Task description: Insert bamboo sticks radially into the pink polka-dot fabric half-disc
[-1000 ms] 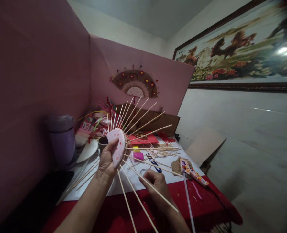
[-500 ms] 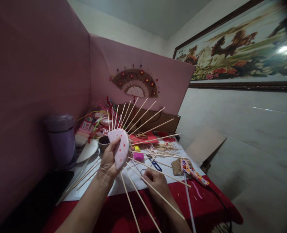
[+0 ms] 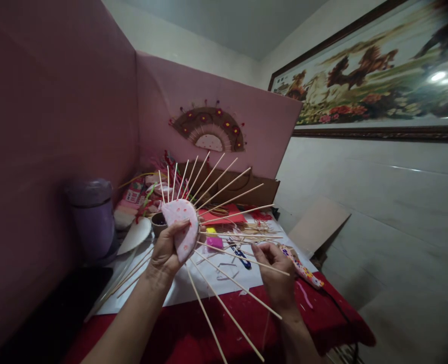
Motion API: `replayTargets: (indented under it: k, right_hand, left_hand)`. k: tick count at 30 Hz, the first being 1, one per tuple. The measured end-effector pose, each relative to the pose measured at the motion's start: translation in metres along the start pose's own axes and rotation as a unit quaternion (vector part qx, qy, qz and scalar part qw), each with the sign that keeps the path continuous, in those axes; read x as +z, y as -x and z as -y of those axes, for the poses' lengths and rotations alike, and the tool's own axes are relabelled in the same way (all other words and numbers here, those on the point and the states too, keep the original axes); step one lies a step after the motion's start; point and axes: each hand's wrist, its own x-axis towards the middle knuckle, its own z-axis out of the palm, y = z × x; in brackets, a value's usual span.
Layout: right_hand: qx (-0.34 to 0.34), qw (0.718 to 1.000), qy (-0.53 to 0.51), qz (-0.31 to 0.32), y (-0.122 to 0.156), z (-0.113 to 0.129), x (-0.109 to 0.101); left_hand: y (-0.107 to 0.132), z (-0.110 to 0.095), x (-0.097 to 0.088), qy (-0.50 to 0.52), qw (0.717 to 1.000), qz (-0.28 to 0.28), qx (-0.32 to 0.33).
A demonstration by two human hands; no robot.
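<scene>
Left hand (image 3: pixel 165 254) clamped on pink half-disc (image 3: pixel 182 225) of fanned skewers (image 3: pixel 224 187) above the table (image 3: pixel 330 318), right hand (image 3: pixel 277 275) curled behind one skewer, grip unclear, scissors (image 3: pixel 241 253) and patterned tool (image 3: pixel 303 270) beneath, purple jar (image 3: pixel 91 212) at left edge

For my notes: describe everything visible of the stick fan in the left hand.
The fan is a pink half-round pad with red dots, seemingly fabric, with thin pale wooden sticks spreading from it. The left hand grips the pad, holding it above the table; the right hand is by a lower stick.
</scene>
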Motion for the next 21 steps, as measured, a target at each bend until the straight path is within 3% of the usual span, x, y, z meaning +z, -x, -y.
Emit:
replayTargets:
  k: [3, 14, 19, 21]
  right_hand:
    - [-0.005, 0.999, -0.013, -0.039, 0.000, 0.012, -0.011]
    - [-0.020, 0.985, -0.156, -0.069, 0.013, 0.045, -0.043]
    - [-0.108, 0.985, -0.134, 0.005, 0.027, 0.059, -0.052]
    - [-0.097, 0.986, -0.133, 0.035, 0.026, 0.053, -0.053]
  left_hand:
    - [-0.001, 0.000, -0.001, 0.014, 1.000, -0.020, 0.013]
    - [-0.004, 0.000, -0.003, -0.033, 0.998, -0.016, 0.057]
    - [-0.003, 0.000, -0.001, -0.004, 0.997, -0.046, 0.067]
    - [-0.004, -0.001, -0.001, 0.011, 0.997, -0.047, 0.056]
